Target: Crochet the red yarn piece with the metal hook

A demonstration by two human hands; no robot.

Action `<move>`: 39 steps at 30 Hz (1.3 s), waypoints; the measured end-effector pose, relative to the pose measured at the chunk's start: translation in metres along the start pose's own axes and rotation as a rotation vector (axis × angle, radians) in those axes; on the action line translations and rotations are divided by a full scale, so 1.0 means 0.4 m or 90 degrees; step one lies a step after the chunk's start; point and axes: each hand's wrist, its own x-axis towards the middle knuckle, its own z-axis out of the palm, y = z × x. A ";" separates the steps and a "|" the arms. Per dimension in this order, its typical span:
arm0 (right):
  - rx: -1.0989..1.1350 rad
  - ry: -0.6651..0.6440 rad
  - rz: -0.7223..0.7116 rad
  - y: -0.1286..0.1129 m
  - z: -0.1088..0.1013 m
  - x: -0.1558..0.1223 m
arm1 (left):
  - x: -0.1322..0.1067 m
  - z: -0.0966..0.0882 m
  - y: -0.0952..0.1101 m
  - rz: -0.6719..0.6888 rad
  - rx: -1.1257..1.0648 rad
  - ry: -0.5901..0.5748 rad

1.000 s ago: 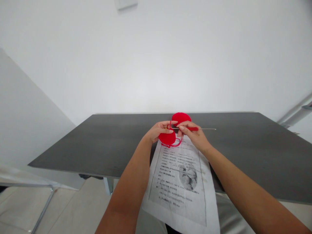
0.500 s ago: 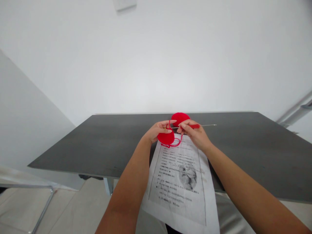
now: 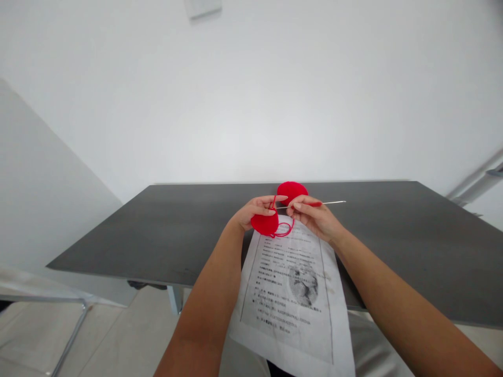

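Note:
My left hand point(image 3: 251, 212) is closed around a small round red crochet piece point(image 3: 264, 224), with red yarn looped over its forefinger. My right hand point(image 3: 316, 217) pinches a crochet hook point(image 3: 330, 203) with a red grip and a thin metal shaft that sticks out to the right. The hook's tip points left toward the crochet piece. A loop of red yarn point(image 3: 286, 230) hangs below the two hands. Just behind the hands a red ball of yarn point(image 3: 291, 189) lies on the dark table point(image 3: 157, 230).
A printed sheet of paper point(image 3: 293, 293) with text and a picture lies under my hands and hangs over the table's near edge. A white wall stands behind the table. A metal chair frame point(image 3: 66, 324) shows at lower left, a metal rail point(image 3: 483, 178) at the right.
My right hand has tilted the hook a little and drawn it slightly left. My left hand has shifted the crochet piece slightly left and down. Everything else stays put.

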 end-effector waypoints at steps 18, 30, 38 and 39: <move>0.057 -0.021 0.040 0.007 -0.003 0.004 | -0.003 0.018 0.006 -0.020 0.025 0.000; 0.099 0.013 0.018 0.013 0.009 0.003 | 0.003 0.018 0.004 0.011 0.018 0.030; 0.081 0.016 -0.003 0.014 0.006 0.005 | 0.003 -0.007 -0.006 0.013 0.011 0.000; 0.085 0.013 0.001 0.012 0.007 0.005 | 0.003 -0.010 -0.008 0.012 0.013 -0.006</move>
